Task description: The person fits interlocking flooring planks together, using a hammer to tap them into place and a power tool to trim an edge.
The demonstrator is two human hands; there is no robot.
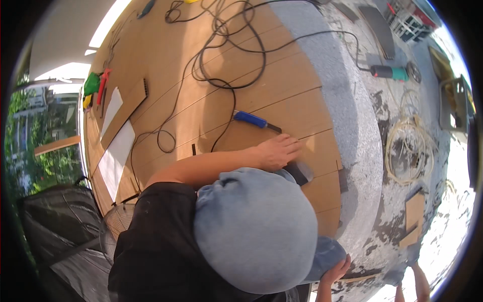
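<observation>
I am crouching, with my left knee [256, 231] in light blue trousers filling the lower middle. My left arm reaches past it, and my left hand [278, 151] lies palm down on the brown floor planks [287, 108], fingers stretched out. A blue-handled tool [250, 119] with a narrow dark blade lies just beyond, its blade end close to my knuckles. Beside the hand shows my dark shoe [298, 173] with a grey toe. My right hand [336, 272] rests against my right knee [326, 256], its fingers partly seen and loosely bent; nothing shows in it.
A black cable [264, 55] loops over the planks towards a green angle grinder [390, 73] on the rough floor. Cut boards [126, 110] and coloured tools [95, 85] lie left. A mesh fan guard [113, 224] stands near my left side; a pale hose coil [410, 151] lies right.
</observation>
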